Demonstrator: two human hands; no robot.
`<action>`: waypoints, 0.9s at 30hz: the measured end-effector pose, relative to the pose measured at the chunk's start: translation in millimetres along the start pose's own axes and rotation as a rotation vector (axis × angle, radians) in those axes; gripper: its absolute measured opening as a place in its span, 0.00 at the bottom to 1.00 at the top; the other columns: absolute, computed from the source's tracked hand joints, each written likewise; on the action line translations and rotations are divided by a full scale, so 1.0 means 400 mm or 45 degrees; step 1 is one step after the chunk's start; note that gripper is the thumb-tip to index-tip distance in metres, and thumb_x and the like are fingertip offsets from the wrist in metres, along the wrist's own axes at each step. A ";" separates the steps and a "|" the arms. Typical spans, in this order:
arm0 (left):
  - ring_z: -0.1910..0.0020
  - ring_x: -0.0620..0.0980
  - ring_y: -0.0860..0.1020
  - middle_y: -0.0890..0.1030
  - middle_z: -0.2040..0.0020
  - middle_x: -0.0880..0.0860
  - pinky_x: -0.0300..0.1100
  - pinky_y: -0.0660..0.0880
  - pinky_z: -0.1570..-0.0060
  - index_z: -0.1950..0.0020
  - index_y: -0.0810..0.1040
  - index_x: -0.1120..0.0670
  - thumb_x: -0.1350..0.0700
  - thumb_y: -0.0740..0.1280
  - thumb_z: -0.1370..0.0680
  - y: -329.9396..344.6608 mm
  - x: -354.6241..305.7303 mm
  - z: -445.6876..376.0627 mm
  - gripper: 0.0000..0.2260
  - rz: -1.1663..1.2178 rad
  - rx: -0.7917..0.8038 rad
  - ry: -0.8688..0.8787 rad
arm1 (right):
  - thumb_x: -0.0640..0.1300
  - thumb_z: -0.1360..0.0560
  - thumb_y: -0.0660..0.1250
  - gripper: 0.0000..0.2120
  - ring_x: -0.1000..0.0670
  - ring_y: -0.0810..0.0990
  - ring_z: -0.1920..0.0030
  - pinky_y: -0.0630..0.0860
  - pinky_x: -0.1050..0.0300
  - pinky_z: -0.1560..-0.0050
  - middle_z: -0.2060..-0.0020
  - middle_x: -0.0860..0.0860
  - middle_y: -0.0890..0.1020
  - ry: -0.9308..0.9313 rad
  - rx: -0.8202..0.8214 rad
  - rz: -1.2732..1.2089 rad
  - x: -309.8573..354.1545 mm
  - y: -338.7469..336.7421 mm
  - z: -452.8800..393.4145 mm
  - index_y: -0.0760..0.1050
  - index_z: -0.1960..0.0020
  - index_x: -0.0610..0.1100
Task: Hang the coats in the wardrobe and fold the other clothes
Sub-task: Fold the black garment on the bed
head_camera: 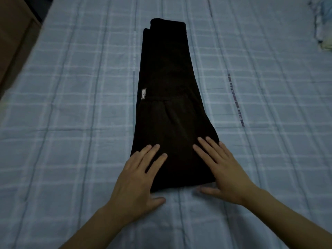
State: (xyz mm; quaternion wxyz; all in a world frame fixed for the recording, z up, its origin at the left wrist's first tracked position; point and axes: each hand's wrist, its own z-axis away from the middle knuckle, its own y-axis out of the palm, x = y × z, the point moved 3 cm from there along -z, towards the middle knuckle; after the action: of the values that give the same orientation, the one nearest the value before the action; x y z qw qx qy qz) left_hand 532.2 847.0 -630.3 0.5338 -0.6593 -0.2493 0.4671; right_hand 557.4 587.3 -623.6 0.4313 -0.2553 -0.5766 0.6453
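A black garment (167, 83), folded lengthwise into a long narrow strip, lies flat on the blue checked bed sheet (71, 105), running away from me. A small pale label shows on its left edge. My left hand (138, 178) lies flat on the near left corner of the garment, fingers straight and spread, thumb on the sheet. My right hand (221, 169) presses flat on the near right corner in the same way, thumb stretched out on the sheet below the hem.
A brown wooden piece of furniture (16, 38) stands beyond the bed's left edge. A pale crumpled bundle of cloth (323, 26) lies at the far right corner. A line of printed letters (235, 99) runs along the sheet right of the garment.
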 end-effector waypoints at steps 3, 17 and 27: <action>0.24 0.56 0.64 0.62 0.21 0.55 0.50 0.66 0.29 0.22 0.62 0.51 0.49 0.83 0.46 0.009 0.012 -0.002 0.56 -0.035 0.093 -0.020 | 0.60 0.37 0.77 0.58 0.46 0.48 0.20 0.52 0.44 0.22 0.20 0.49 0.50 0.043 0.009 0.094 -0.002 0.011 -0.015 0.45 0.19 0.50; 0.49 0.44 0.77 0.77 0.43 0.48 0.30 0.72 0.50 0.33 0.73 0.53 0.55 0.74 0.36 -0.406 0.055 -0.186 0.31 0.348 -0.524 -0.085 | 0.43 0.32 0.75 0.27 0.52 0.76 0.42 0.72 0.66 0.41 0.42 0.49 0.76 0.224 -0.833 -0.447 -0.036 -0.388 -0.125 0.73 0.35 0.42; 0.47 0.44 0.77 0.77 0.45 0.48 0.39 0.76 0.46 0.37 0.73 0.52 0.55 0.74 0.30 -0.600 0.178 -0.502 0.23 0.604 -0.819 -0.237 | 0.42 0.26 0.73 0.20 0.58 0.71 0.42 0.65 0.73 0.39 0.41 0.47 0.75 0.330 -1.119 -0.628 -0.173 -0.582 -0.419 0.73 0.36 0.41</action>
State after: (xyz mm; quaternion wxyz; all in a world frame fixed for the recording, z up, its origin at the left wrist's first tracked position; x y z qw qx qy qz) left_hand 781.2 884.9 -431.7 0.1531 -0.7868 -0.2710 0.5330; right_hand 791.5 607.8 -445.2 0.4907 -0.3465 -0.7779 0.1845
